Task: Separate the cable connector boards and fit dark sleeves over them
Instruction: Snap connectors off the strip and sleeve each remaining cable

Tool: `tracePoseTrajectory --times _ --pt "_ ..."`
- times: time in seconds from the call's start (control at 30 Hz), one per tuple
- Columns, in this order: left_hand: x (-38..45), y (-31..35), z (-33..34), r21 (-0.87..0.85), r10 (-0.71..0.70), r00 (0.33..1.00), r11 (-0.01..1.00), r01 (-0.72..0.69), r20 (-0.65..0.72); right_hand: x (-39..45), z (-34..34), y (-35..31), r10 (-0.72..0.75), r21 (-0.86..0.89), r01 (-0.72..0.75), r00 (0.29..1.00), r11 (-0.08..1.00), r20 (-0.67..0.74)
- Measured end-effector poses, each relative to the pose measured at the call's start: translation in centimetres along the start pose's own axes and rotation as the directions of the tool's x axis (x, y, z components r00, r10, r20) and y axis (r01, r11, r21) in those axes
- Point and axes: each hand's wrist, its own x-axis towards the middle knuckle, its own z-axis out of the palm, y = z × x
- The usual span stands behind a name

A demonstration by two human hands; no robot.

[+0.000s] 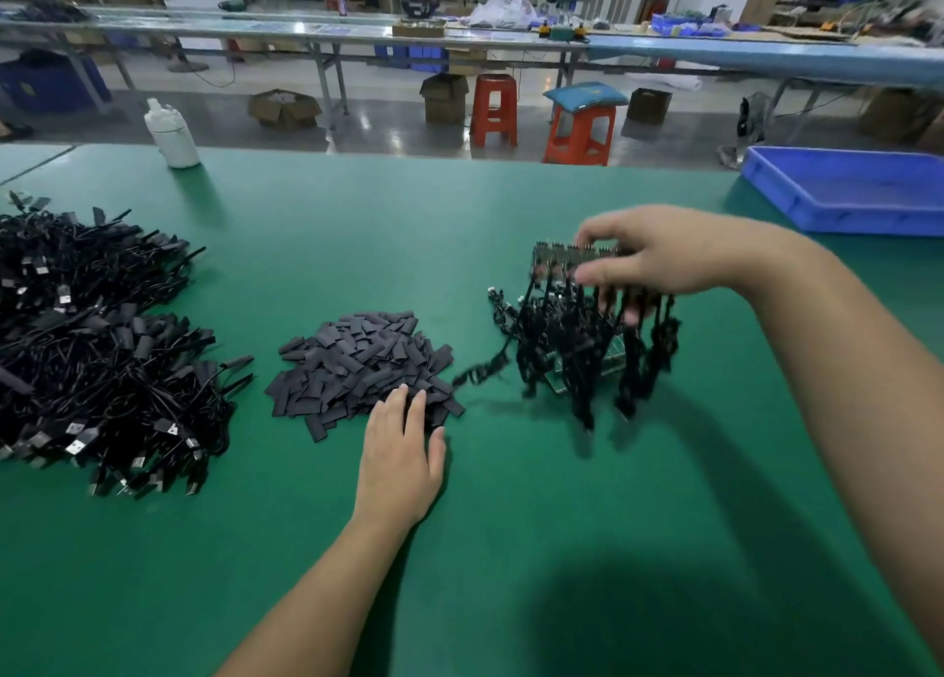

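While the right hand [659, 257] pinches a strip of connector boards [567, 257] lifted off the green table [511, 549], black cables [587, 349] hang from the strip's lower edge, blurred. Strip sits at the hand's 9 o'clock, thumb below, fingers curled over its top edge. More boards, apparently, lie flat on the table under the hanging cables; view too poor to confirm. Left hand [401, 457] rests palm down, fingers straight & together, tips touching the near edge of the dark sleeves pile [357, 365]. Pile lies at that hand's 12 o'clock, approx. centre of the table. Sleeved cable heap [97, 349] occupies the 9 o'clock side, well apart from both hands. Blue tray [843, 191] at 2 o'clock; white bottle [171, 135] at 11 o'clock, far edge.
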Motion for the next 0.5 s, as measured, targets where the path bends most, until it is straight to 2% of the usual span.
tracePoseTrajectory --times 0.1,0.13,0.2,0.23,0.3,0.33,0.37,0.4,0.5 --pt "-0.2 0.4 -0.7 -0.048 0.108 0.991 0.993 -0.112 -0.073 -1.9 2.0 1.0 0.009 0.084 -0.029 0.972 0.996 0.234" --pt "-0.3 1.0 -1.0 -0.106 0.105 0.991 0.988 -0.114 -0.086 -2.4 2.8 1.5 0.015 0.113 -0.052 0.95 0.992 0.31" --pt "-0.3 3.6 -2.2 -0.352 -0.022 1.0 0.936 0.014 -0.021 -2.9 4.5 2.7 0.023 0.147 -0.09 0.915 0.985 0.403" --pt "-0.2 5.6 -3.0 -0.497 -0.078 0.992 0.86 0.118 0.1 -3.0 5.5 3.2 0.031 0.154 -0.106 0.905 0.982 0.424" --pt "0.3 9.7 -4.4 -0.724 -0.043 0.909 0.59 0.359 0.415 -3.1 7.3 4.3 0.042 0.166 -0.127 0.898 0.978 0.438" --pt "0.5 11.5 -4.8 -0.768 0.012 0.851 0.437 0.467 0.524 -3.1 8.1 4.8 0.049 0.172 -0.136 0.9 0.976 0.433" --pt "0.6 13.0 -5.1 -0.774 0.052 0.815 0.354 0.525 0.577 -3.0 8.8 5.3 0.058 0.176 -0.145 0.904 0.974 0.423" --pt "0.6 14.1 -5.3 -0.769 0.06 0.81 0.36 0.528 0.584 -2.9 9.4 5.7 0.068 0.176 -0.152 0.91 0.973 0.41" --pt "0.7 15.1 -5.1 -0.698 0.006 0.861 0.588 0.409 0.509 -2.7 9.9 6.6 0.08 0.058 -0.106 0.937 0.993 0.341"
